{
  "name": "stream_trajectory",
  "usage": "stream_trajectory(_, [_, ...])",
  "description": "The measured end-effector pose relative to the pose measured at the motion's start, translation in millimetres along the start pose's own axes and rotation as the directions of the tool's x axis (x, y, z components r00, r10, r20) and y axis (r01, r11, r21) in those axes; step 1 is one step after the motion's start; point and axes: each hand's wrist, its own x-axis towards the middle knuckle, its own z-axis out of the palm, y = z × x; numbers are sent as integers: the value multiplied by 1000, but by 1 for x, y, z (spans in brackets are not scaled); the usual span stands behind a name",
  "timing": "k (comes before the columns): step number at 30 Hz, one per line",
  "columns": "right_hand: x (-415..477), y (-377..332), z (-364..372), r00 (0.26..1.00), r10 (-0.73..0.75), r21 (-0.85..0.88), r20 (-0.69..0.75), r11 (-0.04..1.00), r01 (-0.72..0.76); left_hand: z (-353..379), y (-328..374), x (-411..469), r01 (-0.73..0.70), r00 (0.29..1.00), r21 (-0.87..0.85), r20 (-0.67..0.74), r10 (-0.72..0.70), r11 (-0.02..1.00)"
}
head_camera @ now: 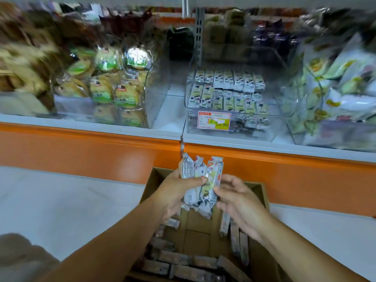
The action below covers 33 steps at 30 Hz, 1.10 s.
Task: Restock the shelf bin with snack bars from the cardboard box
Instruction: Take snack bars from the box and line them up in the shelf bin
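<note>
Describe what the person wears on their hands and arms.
Nothing is worn on either: the left hand and right hand are bare, without gloves, rings or a watch. Both forearms are uncovered, with no sleeve in view.

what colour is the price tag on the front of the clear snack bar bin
The price tag is white with a red border and a yellow patch, seen in the head view.

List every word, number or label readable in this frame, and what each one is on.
"80": end of a price on the yellow patch of the red-bordered price tag on the clear plastic shelf bin; the digits before it are unclear.
Other lines on that tag: too blurred.
Silver-wrapped snack bars in the left hand: print too small.
Round green-labelled pastry packs: blurred.
</note>
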Motion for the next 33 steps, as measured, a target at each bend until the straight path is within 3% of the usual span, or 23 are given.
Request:
stream_trajectory(4, [-14,-31,5,996,-65,-20,53,998,66,14,33,-8,-102,993,101,-43,107,990])
stream_trajectory(11, [-27,-89,9,982,-190,-225,5,956,186,35,101,-27,-246,969,256,32,246,935])
stream_trajectory(15, [-28,-148,-1,932,-362,-425,-4,844,326,29,148,-28,-323,931,375,-40,364,869])
stream_trajectory(18, [-10,-188,-9,887,-459,-560,-47,748,357,18,170,-24,-370,876,499,-92,473,784])
stream_trajectory(20, [10,-203,-13,870,-486,-572,-79,737,360,8,175,-17,-385,837,538,-139,529,750])
stream_trajectory(25, [68,-214,-14,885,-449,-644,-127,716,271,-14,170,2,-397,817,587,-124,563,705])
stream_trajectory(29, [103,-202,-10,940,-297,-677,-167,728,110,-22,170,9,-368,830,578,-150,538,728])
stream_trajectory(33, [121,-195,-7,942,-287,-672,-176,734,98,-21,173,14,-348,822,552,-209,530,758])
